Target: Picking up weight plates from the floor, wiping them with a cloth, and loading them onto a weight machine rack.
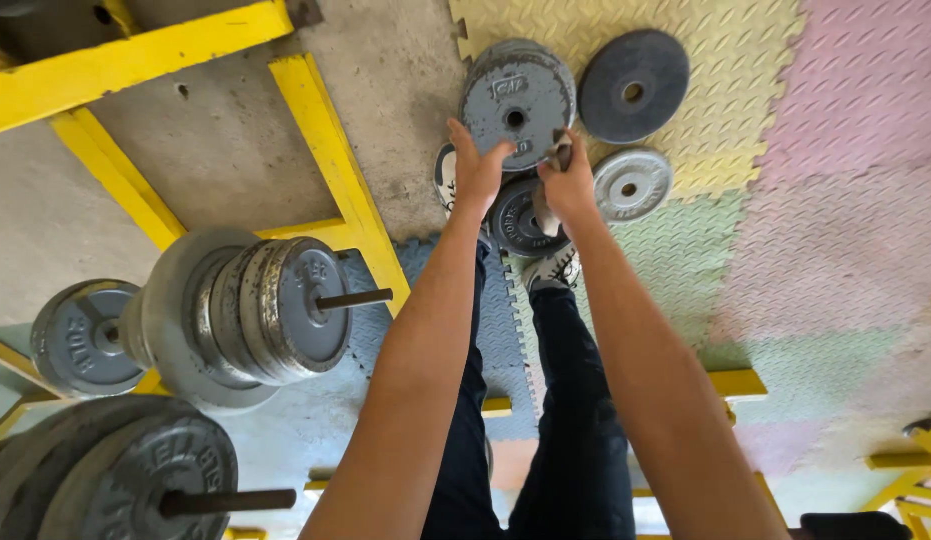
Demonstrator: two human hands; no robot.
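**Plate pickup off floor mat, both hands on it**

Loaded bars at far left: two grey plate stacks (245, 310) on pegs of the yellow rack (330, 150), well apart from the hands.

Left hand (475, 170) is pressed against the lower left edge of the big grey plate (515, 100), fingers spread along the rim. Right hand (568, 180) clamps the lower right edge, fingers curled over it. The plate lies on another of like size, on the yellow foam mat (725, 40), just ahead of the shoes (555, 268).

A smaller dark plate (520, 220) sits under the wrists, a small silver one (631, 185) just right of the right hand, a black one (633, 85) beyond.

Risks, my read:
- Rim-only hold; a slip drops the plate onto the toes.
- Fingers pinched between the stacked plates.
- Loose plates underfoot, trip hazard.
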